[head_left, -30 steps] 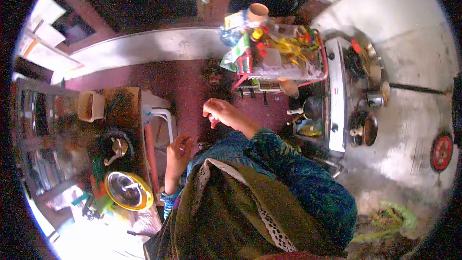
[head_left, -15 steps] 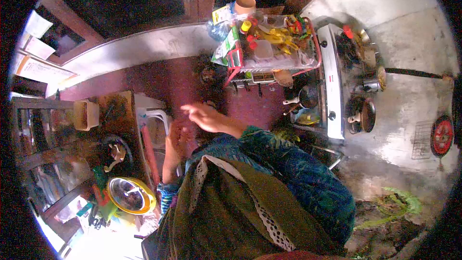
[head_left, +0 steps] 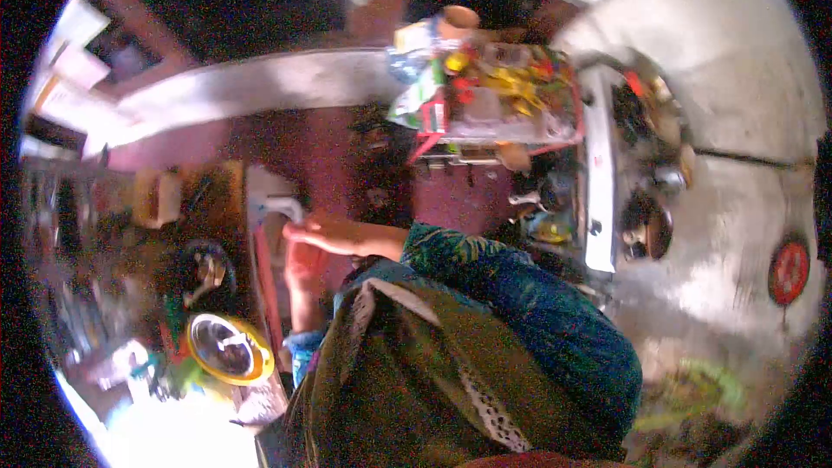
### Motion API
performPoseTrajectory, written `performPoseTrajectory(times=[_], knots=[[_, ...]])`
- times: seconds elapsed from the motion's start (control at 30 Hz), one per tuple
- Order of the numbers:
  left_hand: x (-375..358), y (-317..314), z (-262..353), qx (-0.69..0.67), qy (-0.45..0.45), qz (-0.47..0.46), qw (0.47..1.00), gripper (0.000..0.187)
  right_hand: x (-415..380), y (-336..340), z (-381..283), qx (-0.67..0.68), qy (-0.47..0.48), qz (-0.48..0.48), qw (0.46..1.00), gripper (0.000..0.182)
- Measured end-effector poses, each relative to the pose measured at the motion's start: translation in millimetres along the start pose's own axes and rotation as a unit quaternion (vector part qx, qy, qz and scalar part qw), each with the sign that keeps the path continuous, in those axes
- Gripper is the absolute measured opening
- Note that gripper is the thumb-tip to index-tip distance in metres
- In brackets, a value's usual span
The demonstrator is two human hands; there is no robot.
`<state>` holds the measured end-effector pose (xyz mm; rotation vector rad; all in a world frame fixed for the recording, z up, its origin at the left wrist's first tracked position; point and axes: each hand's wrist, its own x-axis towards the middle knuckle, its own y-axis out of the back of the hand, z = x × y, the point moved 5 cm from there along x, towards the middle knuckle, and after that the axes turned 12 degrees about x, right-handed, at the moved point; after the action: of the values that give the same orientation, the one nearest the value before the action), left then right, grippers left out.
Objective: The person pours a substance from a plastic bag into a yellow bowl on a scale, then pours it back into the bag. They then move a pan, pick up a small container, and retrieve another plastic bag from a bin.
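My right hand (head_left: pixel 329 234) reaches leftward across my front, its blurred fingers extended and nothing visible in them. Just below it, my left hand (head_left: pixel 303 265) is raised. The two overlap in view and seem to touch; the left fingers are partly hidden and smeared by motion. A white chair (head_left: pixel 279 205) is close behind the hands. To their left, on a wooden table, are a yellow-rimmed bowl (head_left: pixel 260 366) with a clear lid and a dark pan (head_left: pixel 206 270) with something pale in it.
A red rack (head_left: pixel 555 146) loaded with packets, yellow fruit and a clay pot (head_left: pixel 457 22) stands ahead. At right is a white stove (head_left: pixel 599 182), with a dark pot (head_left: pixel 659 230) beside it. A red round object (head_left: pixel 789 270) lies further right.
My right hand has moved left and down over my left hand, which has shifted slightly left and lower. The view has shifted, and the picture is more blurred.
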<state>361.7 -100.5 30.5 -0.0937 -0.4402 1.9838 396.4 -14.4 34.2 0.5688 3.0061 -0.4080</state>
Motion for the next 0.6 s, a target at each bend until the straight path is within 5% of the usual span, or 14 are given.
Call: performPoseTrajectory(times=[0.03, 0.13, 0.17, 0.2, 0.27, 0.33, 0.37, 0.4, 0.47, 0.57, 0.6], knots=[[0.2, 2.3, -3.7, 0.017, -0.007, 0.033, 0.999, 0.042, 8.5, 2.9, 10.8, -0.033, -0.042, -0.001, 0.999, 0.055], [-17.3, 37.5, -78.4, -0.143, 0.235, 0.171, 0.946, 0.028, 16.0, 5.1, 25.5, -0.03, -0.068, -0.003, 0.997, 0.055], [-21.6, 48.3, -74.5, 0.063, 0.139, 0.163, 0.975, 0.024, 15.9, 2.3, 27.5, -0.045, -0.033, 0.002, 0.998, 0.053], [-26.4, 49.3, -66.8, 0.271, 0.057, 0.148, 0.949, 0.021, 14.8, -0.3, 28.2, -0.056, -0.001, 0.009, 0.998, 0.052], [-17.7, 18.6, -0.2, 0.023, 0.286, 0.205, 0.936, 0.019, 12.1, -6.7, 26.9, -0.089, -0.027, 0.038, 0.995, 0.044], [-29.1, 43.3, -51.3, -0.121, 0.221, 0.208, 0.945, 0.018, 17.5, -12.7, 29.0, -0.18, 0.02, 0.037, 0.983, 0.037], [-34.6, 50.3, -57.1, 0.04, 0.174, 0.201, 0.963, 0.021, 18.8, -21.0, 18.7, -0.205, 0.017, -0.004, 0.979, 0.035], [-26.9, 32.4, -20.4, -0.194, 0.202, 0.27, 0.921, 0.026, 19.3, -32.0, 3.1, -0.23, 0.015, -0.043, 0.972, 0.034], [-36.9, 43.2, -21.0, -0.198, 0.144, 0.278, 0.929, 0.031, 17.5, -51.4, -18.0, -0.237, 0.11, -0.066, 0.963, 0.033], [-54.0, 52.7, -17.8, -0.281, 0.091, 0.246, 0.923, 0.031, 18.8, -71.2, -4.4, -0.06, -0.109, -0.096, 0.988, 0.027], [-56.9, 47.5, -11.0, -0.353, 0.086, 0.234, 0.902, 0.031, 25.5, -72.4, 15.6, -0.14, -0.028, -0.128, 0.981, 0.024]])
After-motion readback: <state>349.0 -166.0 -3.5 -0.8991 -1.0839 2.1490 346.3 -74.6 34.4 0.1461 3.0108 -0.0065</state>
